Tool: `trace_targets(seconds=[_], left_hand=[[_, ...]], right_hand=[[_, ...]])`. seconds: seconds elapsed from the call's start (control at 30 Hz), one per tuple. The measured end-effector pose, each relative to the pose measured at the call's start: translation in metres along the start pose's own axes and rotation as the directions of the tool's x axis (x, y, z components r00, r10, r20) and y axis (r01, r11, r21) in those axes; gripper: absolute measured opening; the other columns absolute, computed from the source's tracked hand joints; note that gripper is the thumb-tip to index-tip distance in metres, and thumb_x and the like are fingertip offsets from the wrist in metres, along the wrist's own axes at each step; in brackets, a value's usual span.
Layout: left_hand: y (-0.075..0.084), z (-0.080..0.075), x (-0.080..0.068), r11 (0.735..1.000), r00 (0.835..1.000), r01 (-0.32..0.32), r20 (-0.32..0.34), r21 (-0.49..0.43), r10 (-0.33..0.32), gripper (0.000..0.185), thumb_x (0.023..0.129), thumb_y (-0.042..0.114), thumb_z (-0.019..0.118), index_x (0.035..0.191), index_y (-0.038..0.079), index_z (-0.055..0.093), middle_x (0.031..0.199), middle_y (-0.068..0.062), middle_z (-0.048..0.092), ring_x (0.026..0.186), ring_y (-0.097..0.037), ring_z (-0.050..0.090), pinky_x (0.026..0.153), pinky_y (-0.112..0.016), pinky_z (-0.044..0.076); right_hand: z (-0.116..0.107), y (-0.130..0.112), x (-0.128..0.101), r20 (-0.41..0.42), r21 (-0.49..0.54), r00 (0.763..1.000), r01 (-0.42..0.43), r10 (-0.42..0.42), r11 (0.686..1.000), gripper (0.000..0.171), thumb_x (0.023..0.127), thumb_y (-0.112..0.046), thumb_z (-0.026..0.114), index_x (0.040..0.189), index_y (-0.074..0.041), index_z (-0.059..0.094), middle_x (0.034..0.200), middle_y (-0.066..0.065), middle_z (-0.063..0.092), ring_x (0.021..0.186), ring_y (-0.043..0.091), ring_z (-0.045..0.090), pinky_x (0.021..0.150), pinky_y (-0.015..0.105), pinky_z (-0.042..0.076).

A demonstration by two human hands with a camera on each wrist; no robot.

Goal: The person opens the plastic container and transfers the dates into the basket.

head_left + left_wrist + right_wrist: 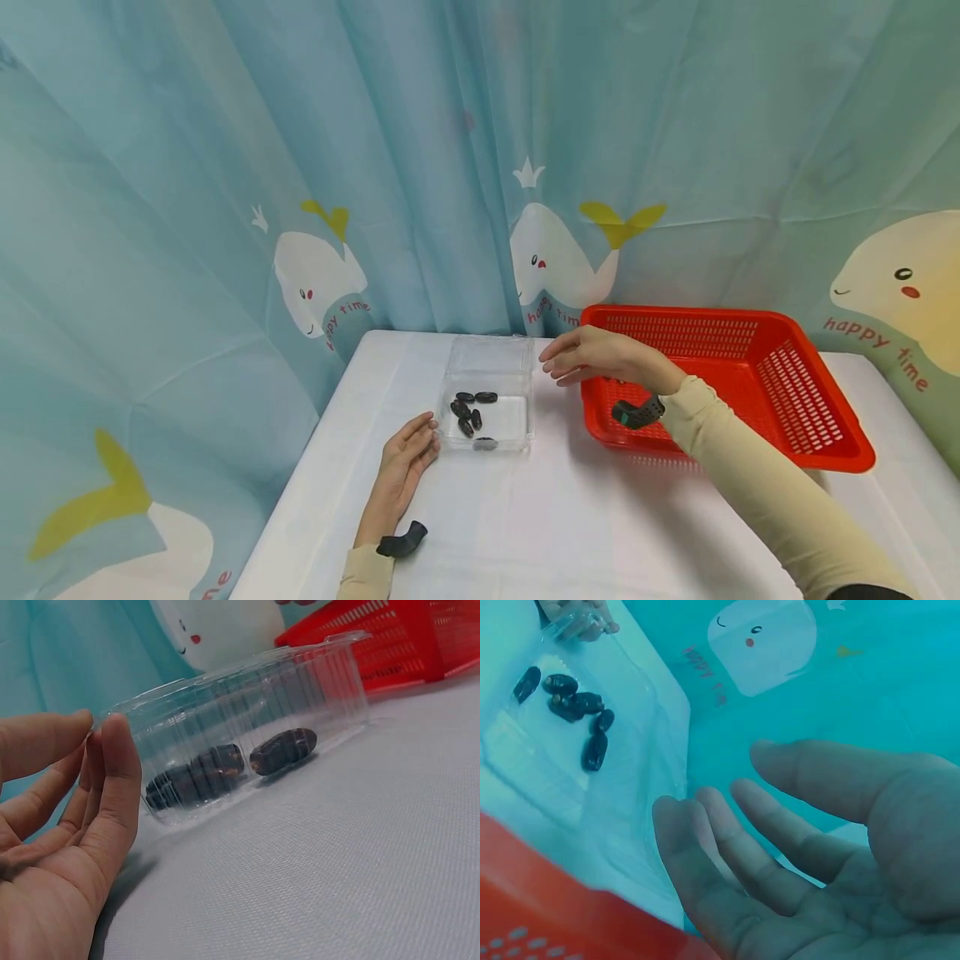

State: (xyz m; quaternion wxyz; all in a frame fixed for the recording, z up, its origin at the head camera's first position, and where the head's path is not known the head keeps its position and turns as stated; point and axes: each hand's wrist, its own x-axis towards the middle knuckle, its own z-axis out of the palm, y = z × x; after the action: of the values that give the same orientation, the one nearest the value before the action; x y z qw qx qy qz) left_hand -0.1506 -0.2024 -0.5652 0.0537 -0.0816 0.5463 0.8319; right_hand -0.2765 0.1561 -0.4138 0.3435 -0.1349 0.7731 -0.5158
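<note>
A clear plastic clamshell box [512, 423] lies on the table with its lid [491, 355] folded back toward the curtain. Inside are several dark, glossy, wrinkled dates [461, 409], most of them grouped at the left, one by the front wall. My left hand [405, 463] pinches the box's rim at its left front corner between thumb and fingertips, as the left wrist view shows. Beyond the right side of the box, my right hand [603, 353] hovers over the left rim of a red basket [787, 458]. Its fingers are loosely bent, with nothing between them.
The perforated red basket stands right of the box, at the back of the white-covered table [555, 525]. A pale blue curtain [435, 167] printed with whales hangs behind the table and along its left side.
</note>
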Motion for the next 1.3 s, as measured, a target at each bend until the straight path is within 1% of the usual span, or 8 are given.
trace_targets(seconds=[0.17,0.4,0.63,0.73,0.87,1.03,1.2,1.3], left_hand=[[0.001,0.002,0.0,1.0,1.0,0.008,0.002,-0.006,-0.008,0.051,0.105,0.003,0.058,0.151,-0.006,0.041,0.123,-0.001,0.061,0.103,-0.009,0.063,0.091,-0.019,0.058],[0.002,-0.001,0.0,1.0,1.0,0.017,-0.021,0.023,-0.017,0.051,0.104,0.004,0.059,0.151,-0.006,0.041,0.124,-0.001,0.06,0.104,-0.008,0.063,0.093,-0.02,0.058],[0.001,-0.002,0.001,1.0,1.0,0.019,-0.009,0.019,-0.019,0.053,0.104,0.004,0.06,0.152,-0.005,0.041,0.124,-0.001,0.061,0.103,-0.008,0.064,0.093,-0.02,0.058],[0.0,-0.002,0.001,0.999,1.0,0.012,-0.009,0.038,-0.011,0.053,0.104,0.006,0.061,0.152,-0.005,0.041,0.125,0.0,0.061,0.105,-0.007,0.064,0.094,-0.019,0.058],[-0.001,-0.003,0.0,0.998,1.0,0.007,-0.009,0.057,-0.006,0.054,0.105,0.007,0.061,0.153,-0.005,0.041,0.126,0.001,0.062,0.107,-0.006,0.064,0.094,-0.019,0.057],[-0.003,-0.002,-0.002,0.998,0.999,-0.007,0.036,0.063,0.005,0.057,0.105,0.008,0.061,0.155,-0.006,0.039,0.129,0.002,0.063,0.11,-0.005,0.064,0.096,-0.018,0.057],[-0.002,-0.001,-0.002,0.998,0.999,-0.009,0.053,0.065,0.005,0.058,0.105,0.007,0.061,0.156,-0.006,0.037,0.131,0.002,0.061,0.115,-0.006,0.063,0.099,-0.019,0.057],[-0.001,0.0,-0.001,0.998,0.999,0.004,0.041,0.056,-0.007,0.058,0.104,0.004,0.061,0.156,-0.005,0.037,0.131,0.0,0.06,0.117,-0.008,0.063,0.099,-0.02,0.057]], right_hand=[[0.006,-0.006,0.012,0.082,0.063,0.997,-0.019,0.013,0.998,0.039,0.102,-0.012,0.063,0.137,0.005,0.061,0.132,0.018,0.068,0.112,0.026,0.072,0.108,0.049,0.055],[0.021,-0.011,0.034,0.177,0.133,0.983,-0.069,0.045,0.989,0.035,0.103,-0.009,0.06,0.135,0.005,0.062,0.136,0.022,0.065,0.113,0.025,0.071,0.115,0.053,0.049],[0.037,-0.01,0.053,0.203,0.087,0.974,-0.121,0.101,0.989,0.039,0.102,-0.012,0.062,0.137,0.004,0.062,0.142,0.026,0.063,0.131,0.041,0.063,0.108,0.043,0.056],[0.046,-0.01,0.061,0.216,0.072,0.97,-0.133,0.115,0.988,0.04,0.102,-0.012,0.063,0.138,0.006,0.061,0.142,0.027,0.063,0.134,0.041,0.061,0.105,0.04,0.058],[0.059,-0.008,0.068,0.24,0.051,0.964,-0.131,0.115,0.99,0.04,0.102,-0.01,0.063,0.137,0.008,0.061,0.137,0.025,0.067,0.127,0.036,0.067,0.108,0.044,0.055],[0.072,-0.002,0.074,0.241,0.024,0.959,-0.156,0.146,0.987,0.036,0.099,-0.007,0.065,0.132,0.008,0.065,0.13,0.02,0.071,0.112,0.026,0.072,0.109,0.044,0.055],[0.083,0.005,0.082,0.239,0.002,0.956,-0.175,0.169,0.985,0.03,0.098,-0.004,0.066,0.126,0.008,0.069,0.121,0.017,0.073,0.1,0.02,0.07,0.103,0.038,0.059],[0.088,0.01,0.085,0.232,0.009,0.957,-0.18,0.173,0.984,0.028,0.098,-0.002,0.065,0.122,0.01,0.07,0.113,0.014,0.074,0.095,0.019,0.068,0.101,0.038,0.061]])
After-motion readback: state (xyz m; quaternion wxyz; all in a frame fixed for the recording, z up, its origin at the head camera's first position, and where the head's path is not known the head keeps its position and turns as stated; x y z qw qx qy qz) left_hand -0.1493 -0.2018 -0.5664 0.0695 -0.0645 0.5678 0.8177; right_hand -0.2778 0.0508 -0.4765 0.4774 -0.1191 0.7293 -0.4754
